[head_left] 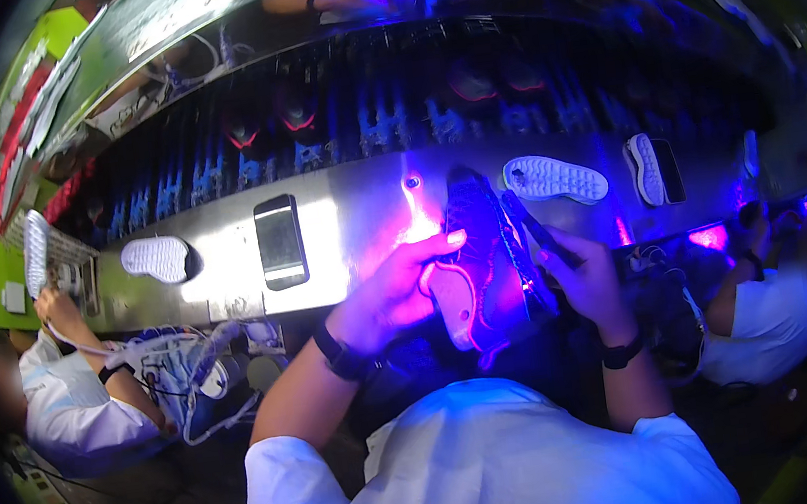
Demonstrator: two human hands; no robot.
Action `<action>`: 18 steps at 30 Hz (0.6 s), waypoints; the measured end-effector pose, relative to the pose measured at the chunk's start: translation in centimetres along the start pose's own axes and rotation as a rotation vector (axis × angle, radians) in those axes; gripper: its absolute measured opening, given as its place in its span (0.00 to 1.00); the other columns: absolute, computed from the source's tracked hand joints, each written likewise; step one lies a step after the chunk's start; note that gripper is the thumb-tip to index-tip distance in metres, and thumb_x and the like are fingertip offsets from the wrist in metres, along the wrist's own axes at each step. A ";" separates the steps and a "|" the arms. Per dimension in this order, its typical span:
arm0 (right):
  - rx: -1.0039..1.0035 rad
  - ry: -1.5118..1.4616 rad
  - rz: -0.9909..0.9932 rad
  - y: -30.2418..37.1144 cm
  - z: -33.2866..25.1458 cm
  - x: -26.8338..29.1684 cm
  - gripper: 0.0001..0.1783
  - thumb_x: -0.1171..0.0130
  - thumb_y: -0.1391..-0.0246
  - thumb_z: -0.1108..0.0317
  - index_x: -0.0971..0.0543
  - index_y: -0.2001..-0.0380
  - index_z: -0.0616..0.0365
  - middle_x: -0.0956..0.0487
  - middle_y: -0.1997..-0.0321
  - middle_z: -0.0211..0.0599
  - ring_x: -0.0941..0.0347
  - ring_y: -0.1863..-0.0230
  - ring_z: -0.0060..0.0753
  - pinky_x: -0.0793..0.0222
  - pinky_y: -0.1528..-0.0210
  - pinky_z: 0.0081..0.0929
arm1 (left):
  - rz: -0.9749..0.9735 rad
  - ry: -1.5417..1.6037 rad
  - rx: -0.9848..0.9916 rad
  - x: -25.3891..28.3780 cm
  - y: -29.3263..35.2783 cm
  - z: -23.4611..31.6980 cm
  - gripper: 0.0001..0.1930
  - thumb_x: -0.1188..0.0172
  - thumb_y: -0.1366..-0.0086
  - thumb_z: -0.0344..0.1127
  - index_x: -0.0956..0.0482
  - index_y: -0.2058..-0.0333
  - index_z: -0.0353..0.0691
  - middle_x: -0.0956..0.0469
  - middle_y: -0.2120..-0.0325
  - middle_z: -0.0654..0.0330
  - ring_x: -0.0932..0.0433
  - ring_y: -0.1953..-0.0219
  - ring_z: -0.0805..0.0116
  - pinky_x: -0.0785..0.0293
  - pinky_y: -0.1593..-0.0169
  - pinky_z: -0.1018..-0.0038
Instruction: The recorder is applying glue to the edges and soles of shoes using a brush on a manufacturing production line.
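My left hand (pixel 396 288) grips a dark shoe upper (pixel 484 237) near its heel opening, thumb on top. Violet-blue light falls over the shoe, and its collar or lining glows pink. Held in my right hand (pixel 589 285) is a slim dark stick-like tool (pixel 531 221), its tip close to the shoe's right side. I cannot make out what its working end is, or whether it touches the shoe. Beyond my hands, a white shoe sole (pixel 556 180) lies on the metal bench (pixel 365 186).
A smartphone (pixel 280 242) and another white sole (pixel 157 259) lie on the bench to the left. At right sit a further sole (pixel 646 170) and a dark flat object (pixel 672 171). A dark conveyor (pixel 306 113) carries shoes behind. Co-workers (pixel 87 381) sit on both sides.
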State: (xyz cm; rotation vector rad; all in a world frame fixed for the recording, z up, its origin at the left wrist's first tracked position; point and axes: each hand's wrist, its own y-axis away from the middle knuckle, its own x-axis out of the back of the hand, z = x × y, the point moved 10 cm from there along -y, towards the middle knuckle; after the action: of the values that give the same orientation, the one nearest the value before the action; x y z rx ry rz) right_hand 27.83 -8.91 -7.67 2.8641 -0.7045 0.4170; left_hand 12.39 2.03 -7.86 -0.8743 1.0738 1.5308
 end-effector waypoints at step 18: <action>-0.102 -0.063 0.309 -3.1 7.3 13.8 0.18 0.39 0.39 0.72 0.23 0.46 0.62 0.20 0.67 0.32 0.30 0.76 0.17 0.34 0.73 0.18 | 0.986 -2.214 -0.140 14.2 -14.8 35.2 0.20 0.37 0.35 0.49 0.17 0.54 0.39 0.17 0.71 0.53 0.16 0.71 0.56 0.19 0.66 0.62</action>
State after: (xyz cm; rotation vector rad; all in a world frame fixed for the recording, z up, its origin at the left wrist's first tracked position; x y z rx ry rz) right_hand 42.75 -13.73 -10.65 2.6880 -1.1512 0.3201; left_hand 23.75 40.91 -12.03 1.4857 -0.4736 1.9983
